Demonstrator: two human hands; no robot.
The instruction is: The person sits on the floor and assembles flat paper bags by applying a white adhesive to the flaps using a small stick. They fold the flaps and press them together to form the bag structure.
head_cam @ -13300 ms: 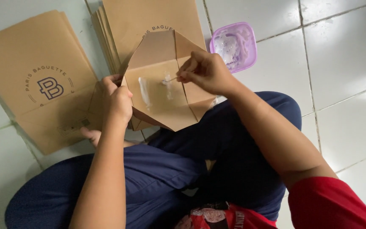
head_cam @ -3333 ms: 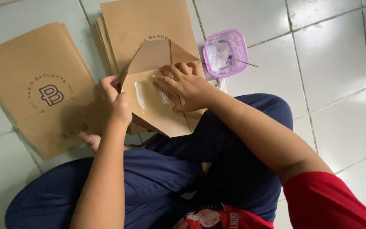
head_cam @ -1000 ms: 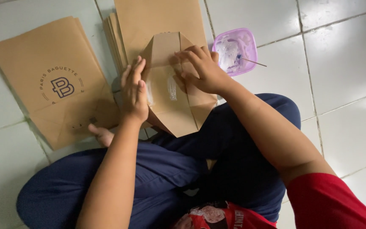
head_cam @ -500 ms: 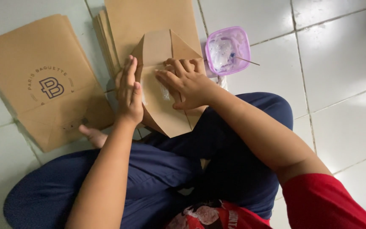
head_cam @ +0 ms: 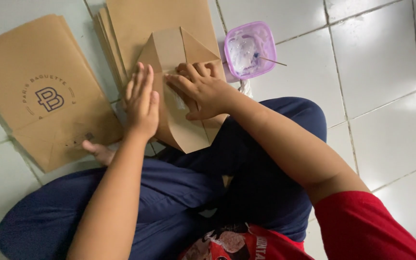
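Two hands flat on a half-folded paper bag (head_cam: 181,120), held over the lap.

Left hand (head_cam: 142,103) lies open, fingers straight, pinning the bag's left side; right hand (head_cam: 203,89) spreads open across the glued flap, grasping nothing. Judgement: press evenly along the seam, keeping the left palm still so the fold does not slip. Beyond, a stack of brown bags (head_cam: 160,19) and a finished bag (head_cam: 44,91) lie on the white tiled floor (head_cam: 376,72); a purple tub (head_cam: 250,49) with a stick stands just beside the stack.
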